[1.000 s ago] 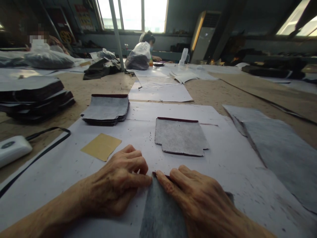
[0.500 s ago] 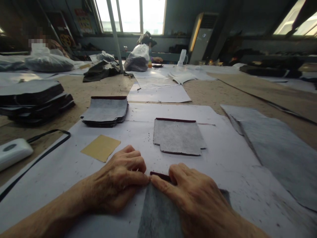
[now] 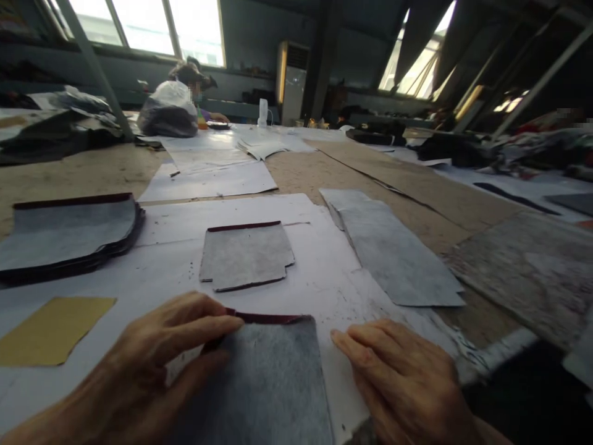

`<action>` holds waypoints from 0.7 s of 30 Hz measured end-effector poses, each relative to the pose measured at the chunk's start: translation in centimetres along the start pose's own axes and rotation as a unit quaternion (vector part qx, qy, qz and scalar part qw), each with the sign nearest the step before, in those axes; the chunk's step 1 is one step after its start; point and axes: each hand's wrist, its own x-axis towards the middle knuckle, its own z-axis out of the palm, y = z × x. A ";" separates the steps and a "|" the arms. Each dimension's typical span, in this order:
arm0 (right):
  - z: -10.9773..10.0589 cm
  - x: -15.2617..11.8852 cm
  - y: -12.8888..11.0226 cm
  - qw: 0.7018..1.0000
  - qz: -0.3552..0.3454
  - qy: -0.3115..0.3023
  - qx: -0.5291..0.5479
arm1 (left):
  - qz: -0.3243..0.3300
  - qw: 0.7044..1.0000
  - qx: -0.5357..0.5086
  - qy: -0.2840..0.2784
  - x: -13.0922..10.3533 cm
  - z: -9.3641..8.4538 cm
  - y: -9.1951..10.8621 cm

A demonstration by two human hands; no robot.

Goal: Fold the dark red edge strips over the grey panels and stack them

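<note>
A grey fabric-like piece with a dark red strip along its top edge lies in front of me on white paper. My left hand is closed on its upper left corner, thumb and fingers at the folded strip. To the right of the piece, my right hand rests by the paper, apart from the piece, its fingers together and curled with nothing visible in them. A smaller grey piece with a red top edge and notched lower corners lies just beyond.
A stack of red-edged grey pieces stands at the left, with a tan card nearer. Large grey sheets lie at the right. Across the table, a person sits behind a plastic bag.
The view has turned to the right. My right hand has come off the red strip and moved right of the piece. My left hand now holds the piece's corner.
</note>
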 end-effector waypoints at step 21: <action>1.9 -0.4 0.4 0.992 0.032 -0.101 0.072 | -0.001 0.997 -0.042 -0.060 4.7 5.4 2.9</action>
